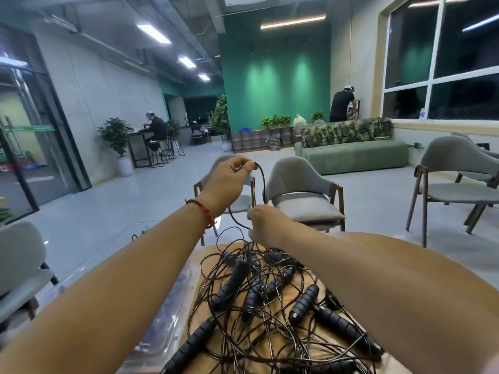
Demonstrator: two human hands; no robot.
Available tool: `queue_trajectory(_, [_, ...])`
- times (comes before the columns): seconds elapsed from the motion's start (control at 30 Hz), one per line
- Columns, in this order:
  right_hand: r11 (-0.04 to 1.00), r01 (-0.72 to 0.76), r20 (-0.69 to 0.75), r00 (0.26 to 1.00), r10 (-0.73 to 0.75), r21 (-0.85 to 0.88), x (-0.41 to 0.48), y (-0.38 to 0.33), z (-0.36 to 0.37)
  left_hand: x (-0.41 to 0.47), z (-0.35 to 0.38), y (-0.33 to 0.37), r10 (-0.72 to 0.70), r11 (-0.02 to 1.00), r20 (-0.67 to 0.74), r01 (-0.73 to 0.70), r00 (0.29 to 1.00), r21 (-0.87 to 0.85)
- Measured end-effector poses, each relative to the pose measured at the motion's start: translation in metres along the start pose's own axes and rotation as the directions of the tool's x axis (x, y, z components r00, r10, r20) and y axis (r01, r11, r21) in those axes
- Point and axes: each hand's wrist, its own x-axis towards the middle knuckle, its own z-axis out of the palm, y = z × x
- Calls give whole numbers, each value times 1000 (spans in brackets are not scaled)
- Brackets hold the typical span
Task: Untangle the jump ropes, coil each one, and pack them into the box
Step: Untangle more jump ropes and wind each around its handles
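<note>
Head view, black jump ropes (259, 306) tangled, ribbed handles (303, 303).

Tangle of jump ropes (259, 300) heaped on wooden table (209, 251): thin black cords looped over one another, ribbed black handles (229, 287) scattered through.

Both hands raised above the tangle.
- Left hand (229, 182) highest above the tangle, pinching one black cord (264, 184) at the fingertips; red string bracelet (204, 210) on the wrist.
- Right hand (267, 225) just above the tangle's far edge, fingers curled round the cord lower down.

Clear plastic box (167, 317) left of the tangle. Two grey chairs (299, 182) beyond the tangle.
</note>
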Motion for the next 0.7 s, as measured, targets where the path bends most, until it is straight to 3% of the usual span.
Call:
queue_trajectory(0.1, [958, 27, 112, 994, 6, -286, 6, -2, 16, 0, 1, -9, -13, 1000, -7, 13, 1000, -10])
queue_trajectory(0.17, [925, 62, 205, 979, 17, -374, 9, -1, 24, -1, -1, -16, -4, 1000, -8, 4, 1000, 9])
queue_trajectory(0.27, [927, 124, 254, 967, -32, -353, 12, 4, 23, -2, -6, -28, -5, 999, -2, 5, 1000, 41])
queue_trajectory(0.4, [940, 189, 103, 981, -166, -284, 11, 6, -11, -3, -6, -38, -12, 996, -21, 13, 1000, 89])
queue_trajectory(0.53, [955, 291, -119, 948, -296, -54, 1, 12, -66, 2, -6, -50, -98, 976, 6, 95, 995, 196])
queue_trajectory(0.67, [873, 347, -419, 888, -189, 343, 3, 21, -120, 3, -7, -53, -207, 936, 26, 190, 978, 297])
queue_trajectory(0.7, [837, 360, -455, 877, -153, 412, 2, 23, -133, 2, -7, -45, -189, 954, 8, 181, 982, 237])
